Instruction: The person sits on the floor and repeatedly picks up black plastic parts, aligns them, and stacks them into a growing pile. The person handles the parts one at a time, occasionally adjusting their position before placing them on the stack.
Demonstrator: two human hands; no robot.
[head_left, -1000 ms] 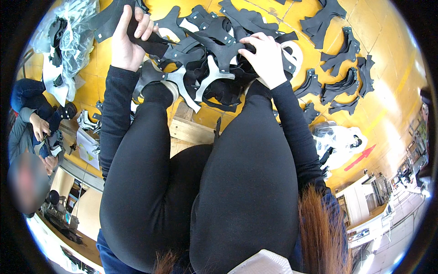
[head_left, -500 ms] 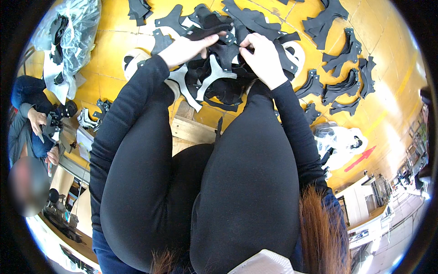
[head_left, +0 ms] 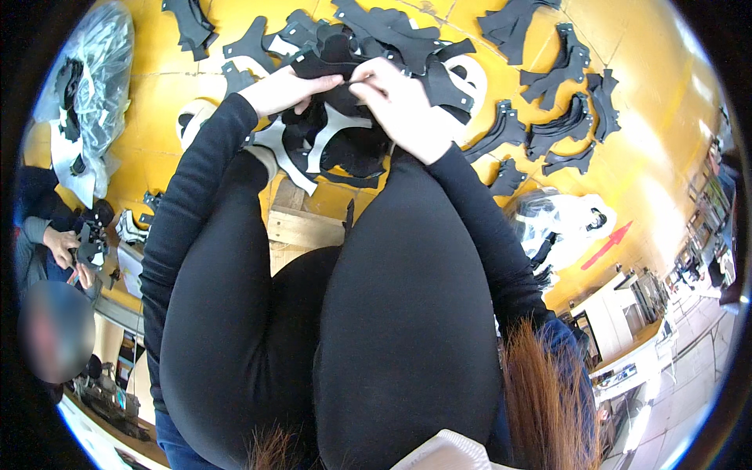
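From the person's head, above the black leggings [head_left: 399, 313], the left of two wide fisheye cameras looked steeply down, so the leggings came nearest and loomed large. It faced forward over them, taking in the left hand [head_left: 287, 89] and the right hand [head_left: 406, 111] just beyond the leggings and the yellow floor [head_left: 167, 102] farther past them; white furniture [head_left: 607, 325] right of the leggings bent with the lens

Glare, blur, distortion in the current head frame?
Head view, right: glare whitens the yellow floor; head view, rim: fisheye bends edges into black; head view, left: blurred patch over the co-worker; head view, top: right hand very bright, black pieces lose detail.
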